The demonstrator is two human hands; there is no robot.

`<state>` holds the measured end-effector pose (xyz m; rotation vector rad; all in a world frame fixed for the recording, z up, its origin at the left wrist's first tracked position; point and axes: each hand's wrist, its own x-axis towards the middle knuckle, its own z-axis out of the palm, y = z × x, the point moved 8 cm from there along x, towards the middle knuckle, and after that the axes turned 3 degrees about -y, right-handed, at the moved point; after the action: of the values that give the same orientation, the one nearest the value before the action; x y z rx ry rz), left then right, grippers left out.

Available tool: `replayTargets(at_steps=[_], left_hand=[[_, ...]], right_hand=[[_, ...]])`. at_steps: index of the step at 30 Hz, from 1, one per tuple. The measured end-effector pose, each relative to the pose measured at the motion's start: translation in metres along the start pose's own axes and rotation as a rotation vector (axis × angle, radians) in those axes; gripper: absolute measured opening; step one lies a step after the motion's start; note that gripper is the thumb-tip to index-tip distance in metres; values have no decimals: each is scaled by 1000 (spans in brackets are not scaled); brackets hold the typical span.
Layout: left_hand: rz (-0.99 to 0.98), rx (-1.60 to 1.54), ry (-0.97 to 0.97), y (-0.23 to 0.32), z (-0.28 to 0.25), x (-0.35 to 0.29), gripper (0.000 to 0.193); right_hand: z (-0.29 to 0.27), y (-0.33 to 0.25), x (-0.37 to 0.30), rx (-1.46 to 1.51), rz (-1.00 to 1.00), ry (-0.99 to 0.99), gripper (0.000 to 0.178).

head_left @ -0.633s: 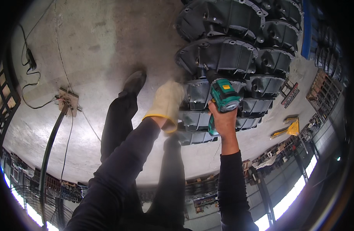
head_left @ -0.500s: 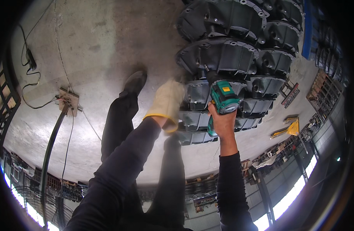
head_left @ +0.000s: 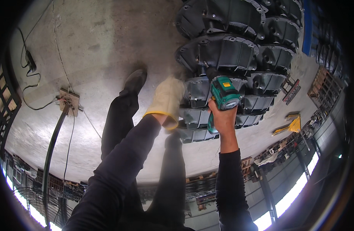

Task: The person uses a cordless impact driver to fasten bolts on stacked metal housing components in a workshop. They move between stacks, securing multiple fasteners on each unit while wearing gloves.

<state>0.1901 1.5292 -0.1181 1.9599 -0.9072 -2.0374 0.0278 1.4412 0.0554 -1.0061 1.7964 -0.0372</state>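
Observation:
My bare right hand (head_left: 224, 119) is wrapped round the grip of a green and black cordless drill (head_left: 225, 94). The drill's nose points away from me, and its tip is at or close to the lower wall of a black ribbed metal housing (head_left: 223, 53), near a small bolt or hole. In a cream work glove with a yellow cuff, my left hand (head_left: 167, 96) is beside the left edge of the stacked housings. Its fingertips are dark and blurred against the stack, so their grip is hidden. Below the drill lie more black housings (head_left: 196, 92) in tiers.
A second column of black housings (head_left: 267, 82) rises on the right. On the concrete floor (head_left: 96, 50), a post on a square base plate (head_left: 69, 102) with trailing cables stands at left. A yellow pallet jack (head_left: 294, 125) and a wooden crate (head_left: 321, 86) are farther right.
The housings sit slightly higher in the picture, a small shift of the view. The drill stays at the same housing, and my left hand keeps its place by the stack.

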Motion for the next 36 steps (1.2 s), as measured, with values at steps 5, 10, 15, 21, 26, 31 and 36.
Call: replayTargets(at_steps=[5,10,15,21,26,31,36], left_hand=[[25,214,92,32,-27,-31,25],[70,252,205,30,-36,-50,30],[106,273,345,-26,-48,-81,33],[48,91,424,-55,-112,-124,34],[-161,-385,346,-51,-160,-132,46],[-156,-611,324,-47,-197,-134,55],[-248,-538,347,-40,-242,-173,63]], right_hand=[[0,-3,1,-26,-22,-14,11],[0,2,7,15,-35,-29,12],[-5,17,9,47,-21,-88,24],[-34,45,-55,54,-69,15,23],[-55,38,-121,450,72,28,32],[-95,14,-105,576,136,152,27],[-124,2,-15,767,76,215,23]])
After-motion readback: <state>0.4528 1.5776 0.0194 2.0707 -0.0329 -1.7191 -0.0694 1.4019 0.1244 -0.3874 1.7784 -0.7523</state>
